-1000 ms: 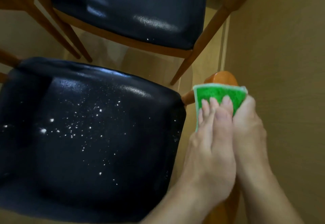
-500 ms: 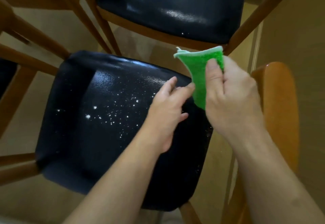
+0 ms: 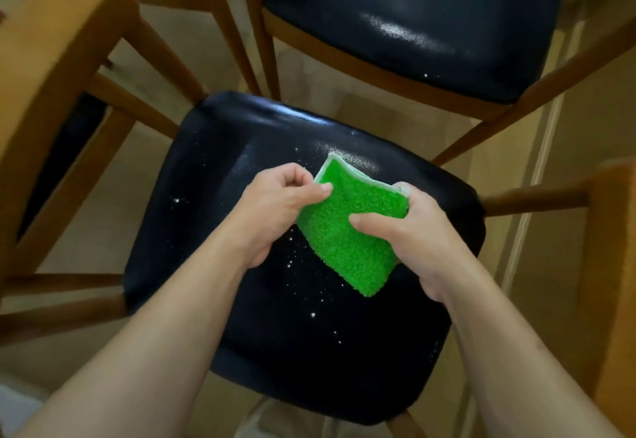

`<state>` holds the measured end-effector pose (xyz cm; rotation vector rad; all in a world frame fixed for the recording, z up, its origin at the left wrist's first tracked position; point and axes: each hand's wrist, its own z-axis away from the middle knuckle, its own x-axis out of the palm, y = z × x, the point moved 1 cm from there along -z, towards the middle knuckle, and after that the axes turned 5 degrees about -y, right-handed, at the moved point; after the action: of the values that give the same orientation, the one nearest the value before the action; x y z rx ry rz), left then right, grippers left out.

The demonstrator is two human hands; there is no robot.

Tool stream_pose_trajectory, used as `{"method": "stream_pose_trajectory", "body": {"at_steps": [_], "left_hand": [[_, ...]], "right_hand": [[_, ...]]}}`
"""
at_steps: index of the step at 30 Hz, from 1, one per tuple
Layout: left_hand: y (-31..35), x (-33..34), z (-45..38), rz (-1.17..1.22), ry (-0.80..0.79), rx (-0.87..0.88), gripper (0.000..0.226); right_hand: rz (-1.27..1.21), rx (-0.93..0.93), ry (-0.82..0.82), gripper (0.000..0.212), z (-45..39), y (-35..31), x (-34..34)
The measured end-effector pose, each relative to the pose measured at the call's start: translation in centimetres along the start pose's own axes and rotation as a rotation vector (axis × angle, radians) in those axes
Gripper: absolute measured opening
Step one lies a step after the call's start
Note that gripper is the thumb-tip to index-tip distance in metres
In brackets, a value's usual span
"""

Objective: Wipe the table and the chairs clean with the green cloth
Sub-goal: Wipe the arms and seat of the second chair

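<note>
green fluffy square cloth [image 3: 351, 227] with a pale backing is hanging just above the middle of the glossy black padded chair seat [image 3: 220, 203], its long diagonal running from far edge down toward the person. both hands are pinching it: the left hand [image 3: 275, 210] is gripping the far-left edge, the right hand [image 3: 409, 231] is clamping the right side, thumb on top. white crumbs [image 3: 303, 265] are lying scattered directly beneath and nearer the person, so the right hand looks better placed to press down. open seat is spreading left; wooden chair frames [image 3: 62, 69] are crowding the sides, and a second black seat [image 3: 413, 14] is standing beyond.
</note>
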<state>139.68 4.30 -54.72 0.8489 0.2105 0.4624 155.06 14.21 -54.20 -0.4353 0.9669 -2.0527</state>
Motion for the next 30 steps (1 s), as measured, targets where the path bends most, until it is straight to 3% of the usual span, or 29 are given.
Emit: {"method": "stream_pose_trajectory", "body": {"at_steps": [3, 5, 7, 11, 13, 14, 16, 17, 20, 22, 26, 30], "left_hand": [[0.7, -0.9, -0.8, -0.016, -0.057, 0.037, 0.018], [1.6, -1.1, -1.3, -0.135, -0.100, 0.060, 0.014], [3.0, -1.2, -2.1, -0.283, -0.107, 0.106, 0.021], [4.8, -1.4, -3.3, -0.475, -0.022, 0.330, 0.011], [3.7, -1.9, -3.6, -0.671, 0.049, 0.392, 0.012], [2.6, -2.4, -3.7, -0.794, 0.074, 0.387, 0.016], [-0.3, -3.5, -3.7, -1.008, 0.039, 0.256, 0.030], [-1.6, -4.1, -3.6, -1.049, 0.005, 0.165, 0.038], [-3.8, -6.8, -3.1, -0.949, 0.122, 0.042, 0.055], [-4.2, -8.7, -2.9, -0.864, 0.278, -0.012, 0.058], [-5.8, -12.3, -2.0, -0.702, 0.503, -0.240, 0.066], [-9.0, -13.9, 0.2, -0.422, 0.637, -0.547, 0.074]], "right_hand": [[0.070, 0.013, -0.038, 0.040, -0.3, 0.0, -0.7], [0.219, -0.001, 0.006, 0.027, -0.7, -0.2, -1.4], [0.381, -0.080, 0.195, 0.013, -1.2, -0.7, -2.3], [0.739, -0.363, 0.505, 0.017, -1.1, -2.1, -2.4], [0.905, -0.357, 0.467, 0.024, -0.6, -1.5, -1.1], [1.063, -0.251, 0.384, 0.030, -0.5, -0.7, -0.2], [1.325, -0.033, 0.204, 0.037, -0.2, 1.4, 1.6], [1.345, -0.002, 0.177, 0.036, -0.1, 2.2, 2.3], [1.066, -0.197, 0.299, 0.030, -1.3, 3.5, 3.7], [0.960, -0.283, 0.265, 0.041, -3.6, 3.9, 4.6], [1.271, -0.311, -0.011, 0.058, -8.0, 5.9, 5.3], [1.494, -0.353, 0.048, 0.057, -9.6, 7.2, 3.3]]}}
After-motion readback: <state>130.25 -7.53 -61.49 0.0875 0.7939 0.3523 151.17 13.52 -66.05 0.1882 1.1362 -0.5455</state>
